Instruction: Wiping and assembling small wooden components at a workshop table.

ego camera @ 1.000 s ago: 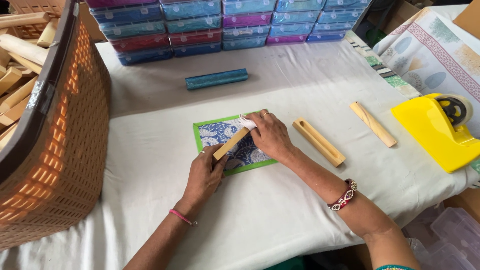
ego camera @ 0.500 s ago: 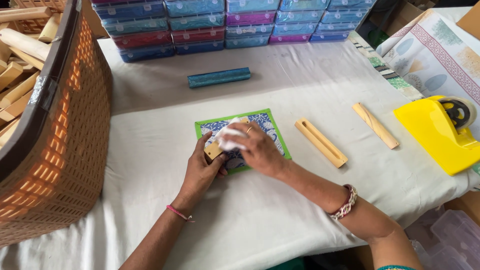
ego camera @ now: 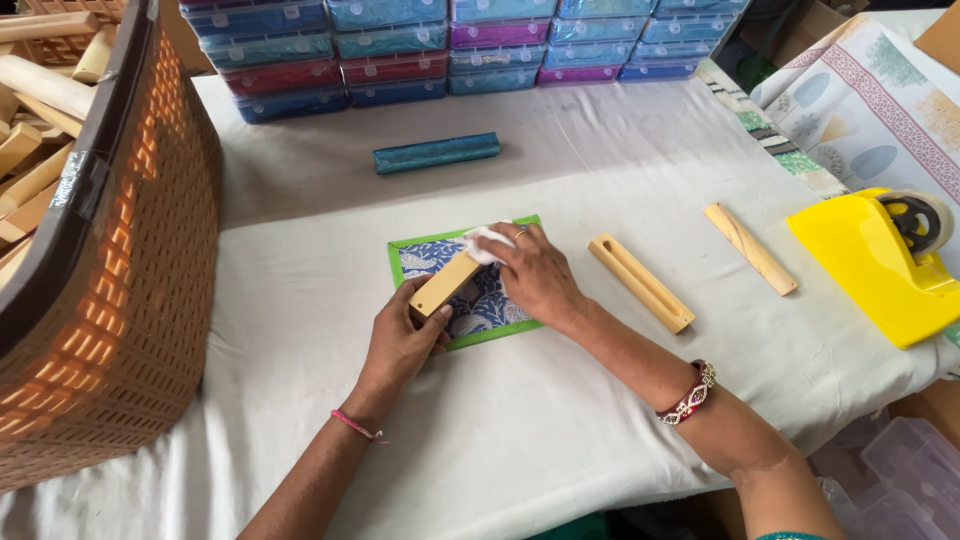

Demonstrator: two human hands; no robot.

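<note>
My left hand pinches the near end of the wood block, which lies diagonally on the patterned paper at frame centre. My right hand presses down on the far end, fingers closed over a white tissue.

Risk: the paper may skew or crease if the block slides, since only my hands pin it.

Clearance: cloth is open below and left of the paper. The basket walls the left side. A slotted block lies just right, a stick and the yellow dispenser farther right.
</note>
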